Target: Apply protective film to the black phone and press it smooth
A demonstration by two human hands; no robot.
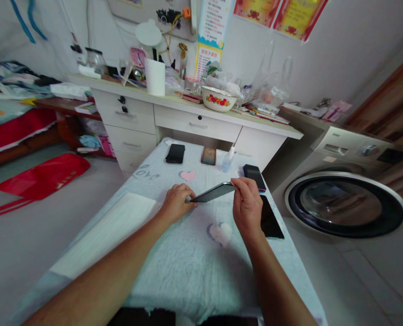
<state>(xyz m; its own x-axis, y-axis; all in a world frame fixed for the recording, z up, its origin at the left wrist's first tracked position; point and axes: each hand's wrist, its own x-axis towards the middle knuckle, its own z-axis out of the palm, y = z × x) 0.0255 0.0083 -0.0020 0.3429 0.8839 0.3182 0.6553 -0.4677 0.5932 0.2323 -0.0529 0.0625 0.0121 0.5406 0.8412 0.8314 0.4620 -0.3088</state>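
A slim dark smartphone (213,193) is held tilted above the table, its right end higher than its left. My left hand (178,201) pinches its lower left end between thumb and fingers. At the upper right end, my right hand (248,203) grips the edge with thumb and fingertips. Beside my right wrist lies a larger black-screened device (272,218), partly covered by that hand. Behind it rests another dark phone (254,176). A clear spray bottle (227,160) stands beyond the held phone.
A pale cloth with hearts covers the table (187,262). A folded white cloth (113,231) lies left. Farther back are a black phone (175,154) and a small blurred-out brownish object (208,156). A cluttered white desk (197,120) stands behind, a washing machine (343,181) right.
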